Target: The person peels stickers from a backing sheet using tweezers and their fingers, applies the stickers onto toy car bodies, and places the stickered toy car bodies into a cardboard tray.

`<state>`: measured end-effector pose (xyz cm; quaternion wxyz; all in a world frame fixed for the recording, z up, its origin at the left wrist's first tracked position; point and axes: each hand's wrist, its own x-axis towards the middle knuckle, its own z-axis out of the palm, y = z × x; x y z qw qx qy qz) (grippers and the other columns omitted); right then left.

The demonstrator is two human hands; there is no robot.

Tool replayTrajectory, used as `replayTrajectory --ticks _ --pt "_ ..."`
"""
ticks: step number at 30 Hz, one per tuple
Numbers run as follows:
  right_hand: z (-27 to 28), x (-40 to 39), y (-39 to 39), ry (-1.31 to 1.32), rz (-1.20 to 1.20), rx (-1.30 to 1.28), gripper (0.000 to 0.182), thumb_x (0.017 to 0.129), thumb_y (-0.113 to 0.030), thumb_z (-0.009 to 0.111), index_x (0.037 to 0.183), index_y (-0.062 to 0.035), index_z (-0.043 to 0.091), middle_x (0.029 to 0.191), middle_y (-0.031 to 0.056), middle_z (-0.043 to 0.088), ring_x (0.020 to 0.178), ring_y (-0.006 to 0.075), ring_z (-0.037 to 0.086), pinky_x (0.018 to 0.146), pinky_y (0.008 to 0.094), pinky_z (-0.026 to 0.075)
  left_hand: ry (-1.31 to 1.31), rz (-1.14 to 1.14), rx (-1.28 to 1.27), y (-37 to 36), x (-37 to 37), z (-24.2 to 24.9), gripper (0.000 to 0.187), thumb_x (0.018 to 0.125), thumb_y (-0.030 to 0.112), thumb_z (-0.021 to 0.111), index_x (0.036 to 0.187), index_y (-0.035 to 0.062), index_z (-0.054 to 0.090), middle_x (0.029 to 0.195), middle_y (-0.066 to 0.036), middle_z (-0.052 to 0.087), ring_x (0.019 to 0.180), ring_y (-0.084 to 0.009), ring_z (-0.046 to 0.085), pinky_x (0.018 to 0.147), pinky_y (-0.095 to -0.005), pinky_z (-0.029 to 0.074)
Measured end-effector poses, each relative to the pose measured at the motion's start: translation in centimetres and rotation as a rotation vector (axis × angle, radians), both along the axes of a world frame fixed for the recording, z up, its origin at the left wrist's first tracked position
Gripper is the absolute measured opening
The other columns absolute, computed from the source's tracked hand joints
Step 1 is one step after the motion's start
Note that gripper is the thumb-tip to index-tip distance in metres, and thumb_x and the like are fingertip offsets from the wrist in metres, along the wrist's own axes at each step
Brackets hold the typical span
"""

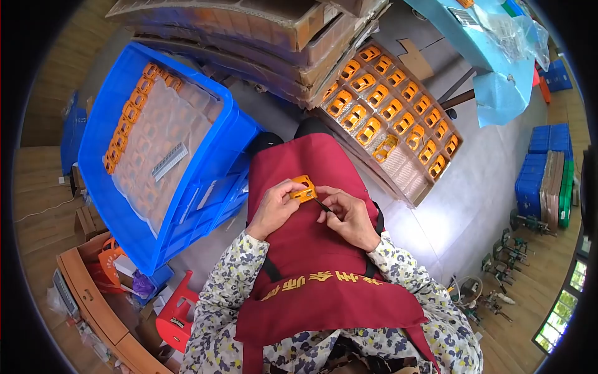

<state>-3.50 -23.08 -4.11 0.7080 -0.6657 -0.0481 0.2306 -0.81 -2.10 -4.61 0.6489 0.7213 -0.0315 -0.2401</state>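
Observation:
My left hand (276, 209) grips an orange toy car body (301, 192) above the lap of a dark red apron (308, 254). My right hand (350, 217) is closed round a slim dark tool (322, 204), whose exact kind I cannot make out. The tool's tip meets the near right end of the car body, and my right fingertips are close beside that end. To the right of my knees, a cardboard tray (402, 181) holds rows of similar orange car bodies (391, 110).
A blue plastic bin (171, 234) on the left holds more orange car bodies under plastic sheeting, with a ruler-like strip (169, 161) on top. Stacked brown trays (249, 31) stand ahead. A red stool (177, 315) and wooden drawers (93, 299) are at lower left.

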Motion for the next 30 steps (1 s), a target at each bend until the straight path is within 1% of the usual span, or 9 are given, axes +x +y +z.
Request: replayTrajectory --ticks 2,6,9,14,18,21,26,29,30 --pt "-0.1 0.0 0.0 -0.013 0.017 -0.028 0.021 0.078 0.017 0.046 0.095 0.0083 0.054 0.136 0.0172 0.044 0.082 0.0106 0.063 0.072 0.0223 0.05 0.006 -0.003 0.01 -0.1 0.0 -0.1 0.028 0.08 -0.01 0.05 0.107 -0.0068 0.057 0.097 -0.004 0.052 0.089 -0.0079 0.056 0.08 -0.0197 0.044" --pt "-0.2 0.0 0.2 -0.035 0.025 -0.056 0.019 0.078 0.016 0.046 0.093 0.0078 0.053 0.137 0.0172 0.043 0.082 0.011 0.063 0.071 0.0218 0.05 0.007 0.054 -0.086 -0.1 -0.2 -1.3 0.029 0.079 -0.009 0.05 0.107 -0.0064 0.058 0.094 -0.003 0.052 0.082 -0.0055 0.053 0.075 -0.0189 0.043" --pt "-0.2 0.0 0.4 -0.109 -0.019 -0.062 0.018 0.075 0.014 0.05 0.091 0.0071 0.053 0.132 0.019 0.049 0.078 0.0127 0.066 0.057 0.0214 0.046 0.013 0.07 -0.078 -0.3 -0.2 -1.1 0.029 0.079 -0.008 0.05 0.106 -0.0062 0.058 0.092 -0.002 0.052 0.076 -0.004 0.049 0.07 -0.0176 0.041" --pt "-0.6 -0.2 0.6 -0.134 -0.026 -0.062 0.018 0.075 0.014 0.05 0.092 0.0075 0.053 0.132 0.0188 0.048 0.078 0.013 0.066 0.058 0.0218 0.047 0.008 0.074 -0.058 -0.4 -0.1 -0.6 0.029 0.078 -0.007 0.05 0.105 -0.0053 0.059 0.087 0.0 0.05 0.068 -0.0025 0.043 0.064 -0.0169 0.037" --pt "-0.7 -0.3 0.8 -0.154 -0.029 -0.074 0.018 0.075 0.014 0.05 0.092 0.0078 0.054 0.132 0.0184 0.048 0.078 0.0132 0.066 0.059 0.0222 0.048 -0.024 0.062 0.031 -0.3 -0.2 -0.3 0.029 0.077 -0.007 0.051 0.104 -0.0039 0.06 0.083 0.003 0.048 0.063 -0.0017 0.038 0.059 -0.0178 0.033" --pt "-0.4 -0.2 0.8 -0.141 -0.032 -0.08 0.017 0.075 0.013 0.05 0.091 0.0078 0.054 0.132 0.0178 0.048 0.078 0.0126 0.066 0.058 0.022 0.048 -0.007 0.008 0.111 -0.1 0.0 -0.2 0.028 0.078 -0.008 0.051 0.106 -0.0062 0.058 0.099 -0.008 0.059 0.086 -0.011 0.059 0.076 -0.023 0.047" --pt "-0.5 -0.3 0.8 -0.133 -0.043 -0.081 0.016 0.076 0.013 0.051 0.09 0.0076 0.055 0.131 0.0171 0.049 0.077 0.0112 0.065 0.058 0.0217 0.047 -0.005 0.03 0.077 -0.3 -0.2 -0.2 0.028 0.078 -0.007 0.052 0.106 -0.006 0.058 0.1 -0.009 0.06 0.087 -0.0116 0.059 0.075 -0.023 0.047" --pt "-0.2 -0.2 0.7 -0.113 0.013 -0.122 0.019 0.077 0.016 0.048 0.093 0.0082 0.054 0.135 0.0156 0.044 0.083 0.0121 0.064 0.067 0.0222 0.051 -0.056 0.08 0.031 -0.4 -0.4 -0.8 0.029 0.076 -0.005 0.054 0.104 -0.002 0.061 0.077 0.005 0.045 0.059 -0.0018 0.033 0.055 -0.0198 0.029" --pt "-0.2 -0.3 0.7 -0.113 0.014 -0.121 0.019 0.077 0.016 0.048 0.093 0.0082 0.054 0.135 0.0156 0.044 0.083 0.0121 0.064 0.067 0.0222 0.051 -0.056 0.082 0.031 -0.4 -0.4 -0.7 0.029 0.076 -0.005 0.054 0.104 -0.002 0.061 0.077 0.005 0.045 0.059 -0.0018 0.033 0.055 -0.0198 0.029"
